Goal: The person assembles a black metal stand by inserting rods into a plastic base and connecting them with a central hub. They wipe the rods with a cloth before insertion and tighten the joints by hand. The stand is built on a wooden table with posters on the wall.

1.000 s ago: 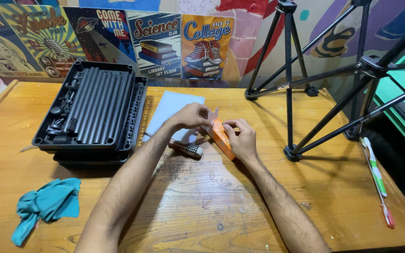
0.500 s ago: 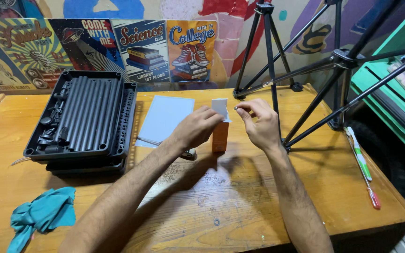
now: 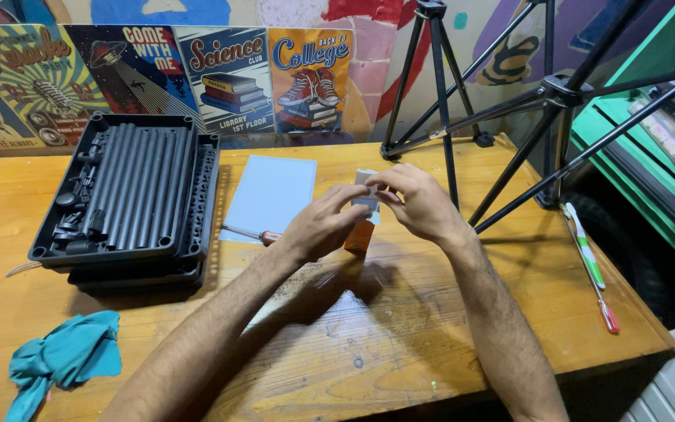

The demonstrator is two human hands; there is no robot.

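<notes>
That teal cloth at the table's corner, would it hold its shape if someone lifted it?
Probably not: the teal cloth lies crumpled in soft folds, so it would likely droop. It looks thin, so probably light. Pushed across the wooden table, it would likely bunch, not slide.

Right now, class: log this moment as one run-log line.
left hand: holds orange block | right hand: pinches white card above block | nearby: screwdriver, black tray, teal cloth

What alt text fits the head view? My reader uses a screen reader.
Two bare hands, left hand and right hand, hold a small white piece over an orange block on a wooden table. A black ribbed case sits left, a tripod right.
</notes>
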